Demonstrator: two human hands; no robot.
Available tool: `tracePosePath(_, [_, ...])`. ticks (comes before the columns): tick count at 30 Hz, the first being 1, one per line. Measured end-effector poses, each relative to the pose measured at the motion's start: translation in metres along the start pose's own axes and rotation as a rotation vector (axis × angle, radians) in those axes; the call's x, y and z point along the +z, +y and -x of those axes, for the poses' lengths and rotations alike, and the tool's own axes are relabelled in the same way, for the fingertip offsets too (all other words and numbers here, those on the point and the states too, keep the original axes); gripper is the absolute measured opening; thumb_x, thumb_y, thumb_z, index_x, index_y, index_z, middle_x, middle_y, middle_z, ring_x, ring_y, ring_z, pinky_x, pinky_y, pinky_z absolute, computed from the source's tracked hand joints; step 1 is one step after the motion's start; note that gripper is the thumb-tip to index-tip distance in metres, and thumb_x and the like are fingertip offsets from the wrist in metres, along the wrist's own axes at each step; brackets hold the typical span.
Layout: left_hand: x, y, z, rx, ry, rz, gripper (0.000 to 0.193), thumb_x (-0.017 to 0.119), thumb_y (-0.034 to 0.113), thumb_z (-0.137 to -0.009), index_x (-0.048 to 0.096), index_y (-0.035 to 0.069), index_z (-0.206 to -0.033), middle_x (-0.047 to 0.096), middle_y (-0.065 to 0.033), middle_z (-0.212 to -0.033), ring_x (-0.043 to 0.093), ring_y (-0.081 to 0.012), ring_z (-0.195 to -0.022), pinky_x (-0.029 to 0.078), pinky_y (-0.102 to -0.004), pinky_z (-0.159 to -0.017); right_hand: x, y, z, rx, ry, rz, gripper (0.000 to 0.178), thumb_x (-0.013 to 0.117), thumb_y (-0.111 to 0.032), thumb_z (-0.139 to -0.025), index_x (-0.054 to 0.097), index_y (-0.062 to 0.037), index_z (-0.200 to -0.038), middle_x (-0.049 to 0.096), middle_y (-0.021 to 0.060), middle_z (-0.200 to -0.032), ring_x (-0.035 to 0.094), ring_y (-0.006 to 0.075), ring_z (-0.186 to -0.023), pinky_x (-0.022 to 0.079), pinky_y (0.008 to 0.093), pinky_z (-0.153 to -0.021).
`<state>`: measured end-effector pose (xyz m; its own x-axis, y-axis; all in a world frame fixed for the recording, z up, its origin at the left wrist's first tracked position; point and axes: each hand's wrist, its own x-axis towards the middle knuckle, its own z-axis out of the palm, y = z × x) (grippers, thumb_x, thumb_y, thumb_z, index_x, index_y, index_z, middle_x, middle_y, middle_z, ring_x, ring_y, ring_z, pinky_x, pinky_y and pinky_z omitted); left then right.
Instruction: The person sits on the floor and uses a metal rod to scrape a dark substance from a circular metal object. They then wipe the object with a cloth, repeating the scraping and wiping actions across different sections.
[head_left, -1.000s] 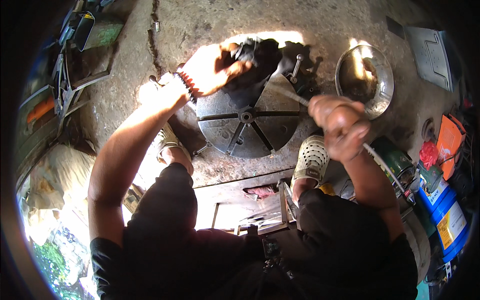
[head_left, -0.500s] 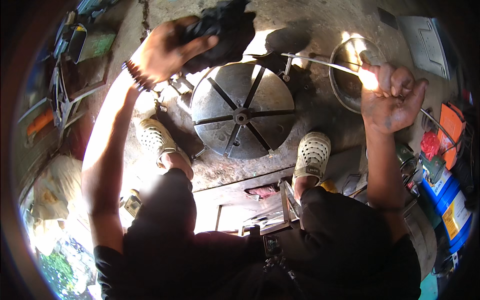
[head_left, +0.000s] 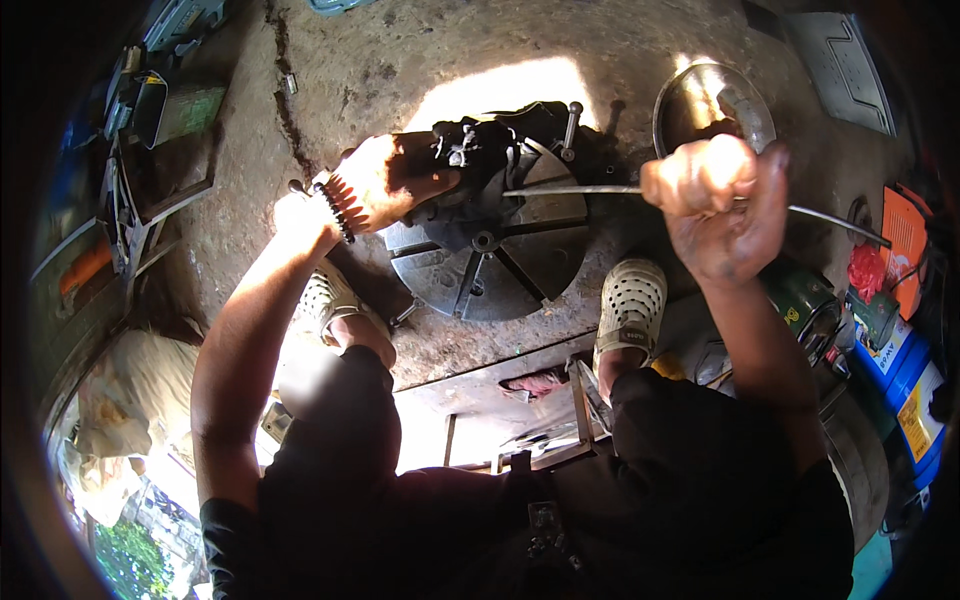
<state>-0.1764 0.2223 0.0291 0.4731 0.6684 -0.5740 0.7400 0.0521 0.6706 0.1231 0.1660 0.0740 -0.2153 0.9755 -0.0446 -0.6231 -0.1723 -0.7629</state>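
Note:
A round slotted metal rotary table point(head_left: 545, 255) stands on the floor between my feet. My left hand point(head_left: 385, 185), with a beaded bracelet at the wrist, grips a dark object point(head_left: 465, 160) over the table's far left part. Shadow hides what kind of thing it is. Closed around a long thin metal rod point(head_left: 590, 189), my right hand point(head_left: 715, 200) is raised to the right of the table. The rod's left end points across the table toward the dark object; its other end sticks out past my hand on the right.
A round metal pan point(head_left: 665, 105) lies at the far right, near a grey metal panel point(head_left: 845, 75). Blue containers point(head_left: 900, 390) and an orange object point(head_left: 900, 260) stand at the right. Metal parts point(head_left: 185, 110) crowd the left side. A ball-ended handle point(head_left: 572, 130) rises behind the table.
My left hand has brought the dark object nearer, over the table. My right hand has moved left and nearer, and the rod now lies flatter across the view.

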Motion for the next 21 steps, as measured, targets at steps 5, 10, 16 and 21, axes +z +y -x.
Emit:
tracePosePath(5, [-0.002, -0.002, -0.009, 0.068, -0.056, 0.022, 0.036, 0.067, 0.028, -0.089, 0.061, -0.001, -0.11, 0.067, -0.0081, -0.082, 0.056, -0.0124, -0.073, 0.047, -0.0292, -0.069, 0.003, 0.019, 0.003, 0.07, -0.104, 0.121, 0.061, 0.02, -0.061, -0.099, 0.032, -0.013, -0.063, 0.03, -0.0005, -0.059, 0.026, 0.0165, -0.053, 0.027, 0.0341, -0.061])
tracePosePath(10, [-0.001, -0.006, -0.011, 0.097, -0.074, 0.073, 0.038, 0.068, 0.027, -0.089, 0.061, -0.002, -0.112, 0.067, -0.0076, -0.081, 0.057, -0.0115, -0.071, 0.048, -0.0283, -0.068, 0.005, 0.012, 0.004, 0.096, -0.187, 0.199, 0.062, 0.021, -0.062, -0.099, 0.032, -0.0126, -0.063, 0.03, 0.0, -0.059, 0.027, 0.0166, -0.053, 0.026, 0.0334, -0.06])
tracePosePath(16, [-0.004, 0.009, -0.005, 0.009, -0.044, 0.033, 0.04, 0.069, 0.027, -0.088, 0.061, -0.003, -0.114, 0.067, -0.0079, -0.08, 0.057, -0.0112, -0.069, 0.047, -0.0282, -0.065, 0.006, 0.017, 0.004, 0.007, -0.093, 0.17, 0.064, 0.018, -0.062, -0.099, 0.028, -0.0109, -0.062, 0.026, 0.0004, -0.057, 0.024, 0.0149, -0.052, 0.024, 0.0319, -0.054])
tracePosePath(21, [-0.006, 0.016, -0.006, 0.043, -0.081, -0.015, 0.042, 0.069, 0.028, -0.088, 0.061, -0.003, -0.116, 0.066, -0.0083, -0.079, 0.056, -0.0112, -0.069, 0.047, -0.0282, -0.064, 0.006, 0.016, 0.011, 0.017, -0.119, 0.28, 0.06, 0.021, -0.059, -0.1, 0.029, -0.0126, -0.063, 0.028, -0.0012, -0.058, 0.025, 0.0153, -0.051, 0.026, 0.0337, -0.058])
